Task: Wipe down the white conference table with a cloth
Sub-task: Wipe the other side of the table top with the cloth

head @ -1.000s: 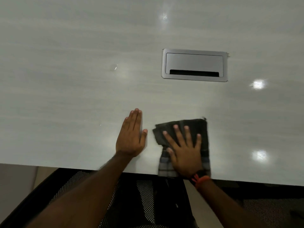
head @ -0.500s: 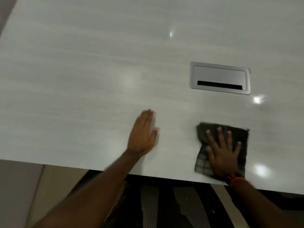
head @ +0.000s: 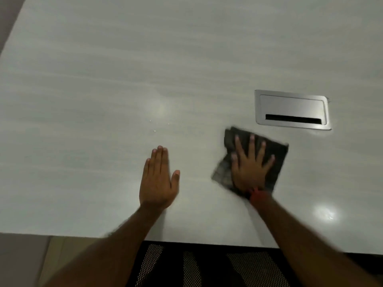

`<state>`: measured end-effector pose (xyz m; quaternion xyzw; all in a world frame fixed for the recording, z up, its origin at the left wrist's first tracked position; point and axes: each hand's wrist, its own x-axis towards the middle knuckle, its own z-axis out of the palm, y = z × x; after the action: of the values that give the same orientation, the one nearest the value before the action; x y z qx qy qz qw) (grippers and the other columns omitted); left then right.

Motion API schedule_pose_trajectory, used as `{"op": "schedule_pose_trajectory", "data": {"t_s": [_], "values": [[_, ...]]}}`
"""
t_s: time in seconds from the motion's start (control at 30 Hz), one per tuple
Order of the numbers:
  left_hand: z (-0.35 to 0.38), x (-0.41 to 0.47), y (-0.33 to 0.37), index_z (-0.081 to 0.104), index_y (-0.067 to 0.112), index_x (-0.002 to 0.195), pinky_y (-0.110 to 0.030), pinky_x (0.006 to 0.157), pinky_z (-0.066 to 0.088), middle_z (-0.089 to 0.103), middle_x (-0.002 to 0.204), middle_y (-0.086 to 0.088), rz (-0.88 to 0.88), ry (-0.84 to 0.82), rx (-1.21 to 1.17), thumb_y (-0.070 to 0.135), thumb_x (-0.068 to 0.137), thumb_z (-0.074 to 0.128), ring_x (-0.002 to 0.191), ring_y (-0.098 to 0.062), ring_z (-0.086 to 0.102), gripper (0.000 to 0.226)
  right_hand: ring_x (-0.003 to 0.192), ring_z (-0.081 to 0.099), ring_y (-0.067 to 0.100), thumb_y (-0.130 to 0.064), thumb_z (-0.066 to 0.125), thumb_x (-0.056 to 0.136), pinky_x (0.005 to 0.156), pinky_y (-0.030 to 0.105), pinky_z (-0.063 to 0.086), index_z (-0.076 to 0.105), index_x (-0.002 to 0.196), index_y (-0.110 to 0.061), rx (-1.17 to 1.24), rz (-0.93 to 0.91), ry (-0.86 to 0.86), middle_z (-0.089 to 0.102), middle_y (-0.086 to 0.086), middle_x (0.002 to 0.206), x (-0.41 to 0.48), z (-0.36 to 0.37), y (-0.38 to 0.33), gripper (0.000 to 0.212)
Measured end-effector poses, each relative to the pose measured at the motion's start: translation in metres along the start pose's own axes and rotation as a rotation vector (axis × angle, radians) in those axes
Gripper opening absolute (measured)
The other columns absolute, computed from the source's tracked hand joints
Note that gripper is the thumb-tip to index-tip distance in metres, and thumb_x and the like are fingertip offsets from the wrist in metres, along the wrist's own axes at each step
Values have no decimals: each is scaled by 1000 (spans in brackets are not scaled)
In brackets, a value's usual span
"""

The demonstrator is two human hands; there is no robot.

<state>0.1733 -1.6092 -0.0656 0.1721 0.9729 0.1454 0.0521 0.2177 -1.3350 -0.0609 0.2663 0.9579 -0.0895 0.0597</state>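
A big white table (head: pixel 103 79) is seen from above. A dark cloth (head: pixel 276 156) is laid flat on it, on the right side, a bit back from the near edge. The cloth is pressed down by the right hand (head: pixel 249 172). The right fingers (head: pixel 251 146) are held straight and spread wide apart on top of the cloth. The edges of the cloth are blurred. An orange band (head: pixel 258 196) is worn on the right wrist.

The left hand (head: pixel 157 184) is laid flat on the table, to the left of the cloth and apart from it. Its four fingers (head: pixel 158 160) are kept straight and close together, and the thumb is stuck out to the side.

A silver metal box (head: pixel 292 108) is set into the table top just behind the cloth, to the right. The two are near but not touching. A long dark slot (head: pixel 293 119) is cut along its near side.

A few tiny shiny specks (head: pixel 154 131) are seen on the table past the left hand. A bright spot of light (head: pixel 324 211) is shown on the table beside the right arm. Under the near edge, a black mesh chair (head: pixel 153 264) is seen.
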Motion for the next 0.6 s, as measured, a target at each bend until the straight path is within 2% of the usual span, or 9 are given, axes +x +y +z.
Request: {"op": "schedule_pose_trajectory", "data": {"t_s": [0.1, 0.17, 0.23, 0.27, 0.3, 0.37, 0.43, 0.53, 0.6], "values": [[-1, 0, 2, 16, 4, 158, -41, 125, 18, 15, 166, -12, 3, 4, 13, 42, 100, 37, 155, -22, 9, 73, 155, -1, 39, -57, 16, 98, 114, 75, 0, 11, 158, -45, 53, 9, -19, 5, 1, 170, 52, -2, -57, 62], [-3, 2, 2, 17, 4, 158, -41, 125, 17, 15, 167, -11, -3, 1, 5, 42, 100, 36, 155, -22, 9, 72, 155, -2, 37, -55, 19, 99, 115, 73, -2, 10, 158, -45, 10, -177, -59, 4, 1, 170, 35, 5, -78, 60], [-5, 3, 2, 15, 5, 158, -41, 125, 16, 13, 167, -10, -5, -25, -2, 43, 100, 34, 156, -21, 6, 72, 156, -3, 33, -54, 21, 100, 118, 70, 0, 10, 159, -45, -48, -400, -104, 3, -1, 170, 0, 7, -65, 60], [-5, 3, 2, 14, 6, 159, -40, 126, 15, 11, 167, -9, -4, -38, -5, 44, 100, 33, 156, -20, 5, 73, 156, -2, 31, -53, 23, 100, 119, 69, 2, 11, 158, -46, -51, -433, -122, 3, -3, 170, -9, 5, -50, 60], [-5, 3, 2, 13, 6, 159, -40, 126, 15, 11, 168, -9, -4, -40, -7, 44, 100, 33, 156, -20, 4, 73, 156, 0, 30, -53, 24, 100, 119, 68, 4, 13, 158, -46, -39, -407, -111, 4, -4, 170, -3, 3, -34, 60], [-5, 2, 3, 14, 5, 159, -40, 126, 16, 12, 167, -9, -12, -26, -4, 43, 100, 34, 156, -20, 5, 72, 156, 5, 31, -53, 23, 98, 119, 68, 6, 19, 158, -45, 2, -241, -48, 11, -3, 169, 36, -4, -17, 60], [-4, 1, 3, 16, 5, 158, -40, 125, 16, 14, 167, -10, -14, -11, 2, 42, 100, 34, 156, -21, 7, 71, 155, 7, 35, -54, 21, 98, 118, 69, 6, 20, 158, -42, 37, -110, -1, 13, 1, 169, 88, -9, -28, 61], [-3, 1, 3, 16, 5, 158, -40, 125, 16, 13, 167, -10, -6, -10, 19, 42, 100, 33, 156, -21, 7, 71, 155, 4, 39, -52, 23, 101, 120, 67, 3, 17, 159, -40, 62, -136, 6, 9, 4, 170, 135, -10, -71, 60], [-5, 2, 2, 15, 5, 159, -40, 126, 15, 12, 167, -9, -13, -24, 15, 44, 100, 31, 156, -20, 5, 71, 155, 2, 39, -50, 23, 102, 121, 64, 2, 15, 160, -40, 36, -244, -22, 7, 5, 170, 128, -7, -87, 59]]}}
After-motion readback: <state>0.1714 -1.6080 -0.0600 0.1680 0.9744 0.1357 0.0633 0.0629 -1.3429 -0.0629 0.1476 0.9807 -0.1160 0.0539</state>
